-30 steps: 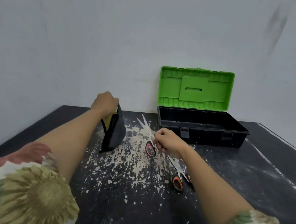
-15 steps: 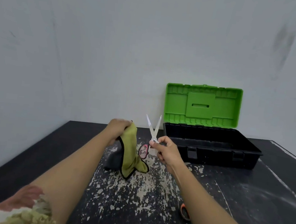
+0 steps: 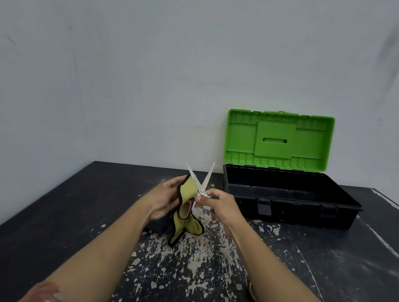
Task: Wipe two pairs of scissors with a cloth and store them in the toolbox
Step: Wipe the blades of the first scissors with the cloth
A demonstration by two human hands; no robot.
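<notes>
My right hand point(image 3: 222, 206) pinches a pair of pink-handled scissors point(image 3: 202, 180) near the pivot, blades spread open and pointing up. My left hand point(image 3: 163, 200) holds a yellow-green cloth with black edging point(image 3: 184, 213) pressed against the left blade and handle; its lower end hangs onto the table. One pink handle loop peeks out from the cloth. The second pair of scissors point(image 3: 251, 291) lies on the table beneath my right forearm, mostly hidden. The toolbox point(image 3: 290, 211), black with its green lid point(image 3: 278, 139) standing open, sits behind and to the right.
The black table point(image 3: 63, 222) is scraped with pale paint flecks in its middle. A plain grey wall rises directly behind the table and the toolbox. The table's right edge runs diagonally at the far right.
Both hands rose from the table and came together. The scissors were lifted with blades up, and the cloth moved right until it touches the left blade.
</notes>
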